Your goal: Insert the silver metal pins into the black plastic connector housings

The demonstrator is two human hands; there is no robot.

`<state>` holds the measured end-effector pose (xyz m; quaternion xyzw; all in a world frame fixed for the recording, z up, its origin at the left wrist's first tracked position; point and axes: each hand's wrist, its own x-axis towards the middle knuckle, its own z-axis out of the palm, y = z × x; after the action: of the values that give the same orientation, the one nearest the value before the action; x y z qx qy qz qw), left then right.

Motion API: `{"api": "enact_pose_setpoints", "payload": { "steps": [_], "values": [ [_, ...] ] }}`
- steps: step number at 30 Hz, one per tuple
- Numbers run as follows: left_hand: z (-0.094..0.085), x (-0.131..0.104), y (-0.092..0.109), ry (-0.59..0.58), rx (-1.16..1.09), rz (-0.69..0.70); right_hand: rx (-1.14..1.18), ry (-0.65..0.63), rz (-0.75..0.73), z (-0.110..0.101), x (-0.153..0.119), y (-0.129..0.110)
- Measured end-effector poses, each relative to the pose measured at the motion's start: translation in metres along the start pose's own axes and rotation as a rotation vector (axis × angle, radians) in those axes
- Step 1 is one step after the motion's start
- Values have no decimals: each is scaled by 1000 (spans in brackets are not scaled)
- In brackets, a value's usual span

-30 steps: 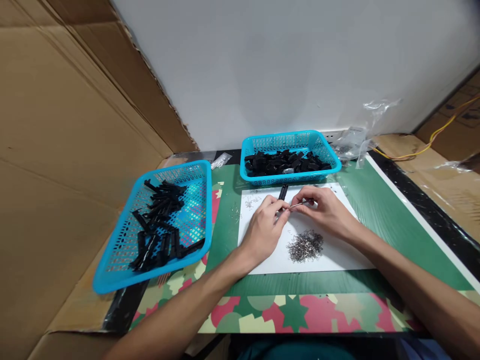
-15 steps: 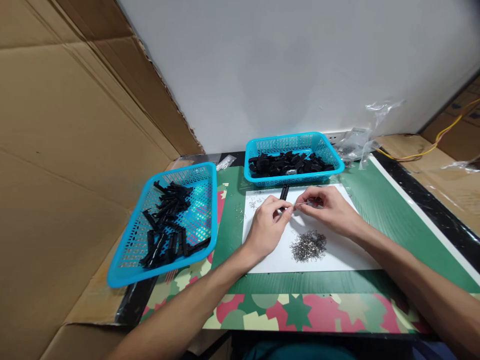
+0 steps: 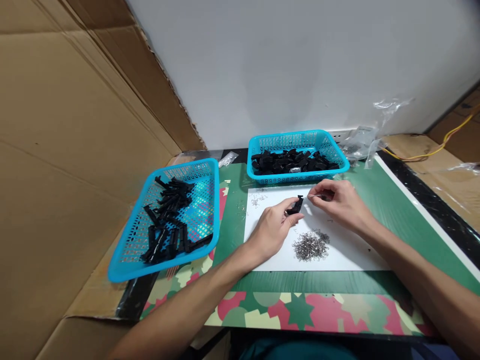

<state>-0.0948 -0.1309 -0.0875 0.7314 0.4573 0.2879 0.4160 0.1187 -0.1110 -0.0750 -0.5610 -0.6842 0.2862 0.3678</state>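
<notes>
Between the thumb and fingers of my left hand is a small black plastic part, tilted above the white sheet. Just to its right, my right hand pinches a thin metal tool like tweezers or a needle, its tip pointing at the black part with a small gap between. Whether the tip carries a tiny piece is too small to tell. Below the hands lies a pile of small bent metal pieces on the sheet.
A blue basket with several long black parts stands at the left. Behind the sheet, another blue basket holds black pieces. Clear plastic bags lie at the back right. A few loose metal bits rest on the sheet's upper left.
The black part in my left hand has been turned from pointing away to a tilted pose further right. My right hand has drawn right with the thin tool, opening a gap between the hands.
</notes>
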Motion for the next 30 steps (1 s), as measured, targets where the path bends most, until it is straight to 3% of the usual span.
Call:
{"api": "enact_pose_setpoints", "payload": {
  "steps": [7, 12, 19, 30],
  "values": [
    [1, 0, -3, -50, -65, 20, -116, -105, 37, -1, 2, 4],
    [-1, 1, -2, -82, -39, 63, -100, -113, 43, -1, 3, 4],
    [-1, 1, -1, -80, -34, 71, -170, -75, -44, 3, 0, 8],
    [-2, 4, -1, -54, 30, 77, -129, -132, -149, 2, 3, 14]
  ]
}}
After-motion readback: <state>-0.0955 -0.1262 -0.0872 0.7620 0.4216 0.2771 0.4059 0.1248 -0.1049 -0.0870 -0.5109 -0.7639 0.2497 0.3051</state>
